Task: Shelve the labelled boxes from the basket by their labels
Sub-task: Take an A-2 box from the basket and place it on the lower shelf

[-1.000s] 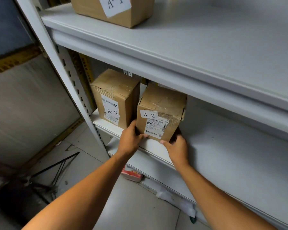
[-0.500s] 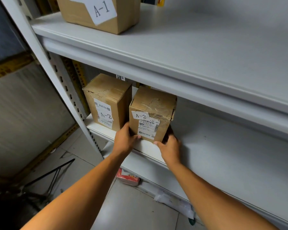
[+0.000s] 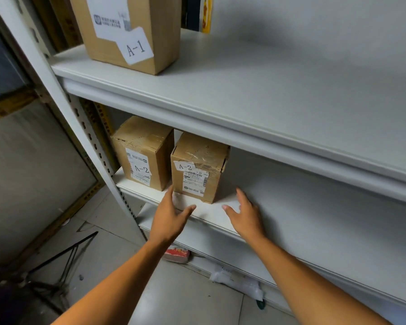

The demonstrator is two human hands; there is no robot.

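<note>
Right A-2 box [image 3: 198, 168] upright on middle shelf [image 3: 291, 207], beside other A-2 box [image 3: 143, 153]. Left hand [image 3: 169, 214] and right hand [image 3: 244, 212] spread, fingers loose, holding nothing, just before it.

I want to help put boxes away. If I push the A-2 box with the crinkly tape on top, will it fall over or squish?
The taped A-2 box probably won't tip easily: it sits flat on the shelf and isn't much taller than wide. Its cardboard sides look straight, so it likely stays stiff. It should slide on the smooth shelf.
</note>
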